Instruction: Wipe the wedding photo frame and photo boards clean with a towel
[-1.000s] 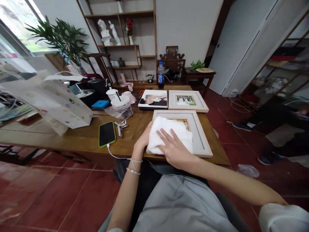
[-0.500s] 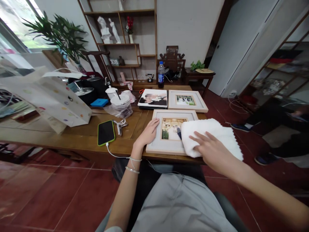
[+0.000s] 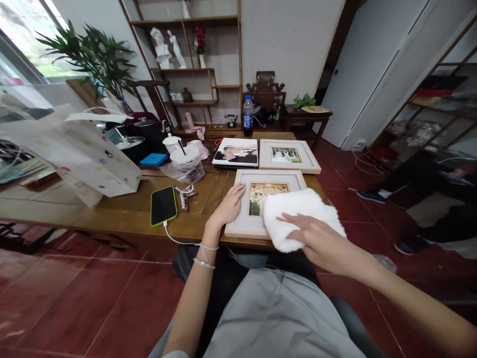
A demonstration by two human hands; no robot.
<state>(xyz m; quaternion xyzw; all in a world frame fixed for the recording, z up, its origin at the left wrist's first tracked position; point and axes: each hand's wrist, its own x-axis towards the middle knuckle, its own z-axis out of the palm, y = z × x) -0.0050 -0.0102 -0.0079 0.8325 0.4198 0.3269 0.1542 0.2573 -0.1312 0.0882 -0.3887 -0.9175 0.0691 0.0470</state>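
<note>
The picture frame (image 3: 242,226) lies flat at the near right corner of the table (image 3: 130,211), its front edge pretty much flush with the table's front edge. There's not much slack on the right either, just a strip of wood and then the red floor. The left is the roomy side, with bare wood between the frame and the phone (image 3: 164,205), and a metal clip (image 3: 185,194) just past the phone. Behind the frame, a second frame (image 3: 288,155) and a photo book (image 3: 236,151) sit side by side, with only a narrow gap in front of them.

Half a second ago the towel (image 3: 298,216) was out to the right, hanging past the frame's edge. Now it's come back left and covers the right half of the photo plus the frame's near right corner. A second ago it was over on the frame's left side. The left hand (image 3: 229,204) hasn't budged since half a second ago.

That left hand lies flat with loose fingers on the frame's left border, pinning it down, not clenched. The right hand (image 3: 320,241) is palm down on the towel with fingers stretched out pointing left. It's pressing rather than gripping, forearm coming in from the lower right.
</note>
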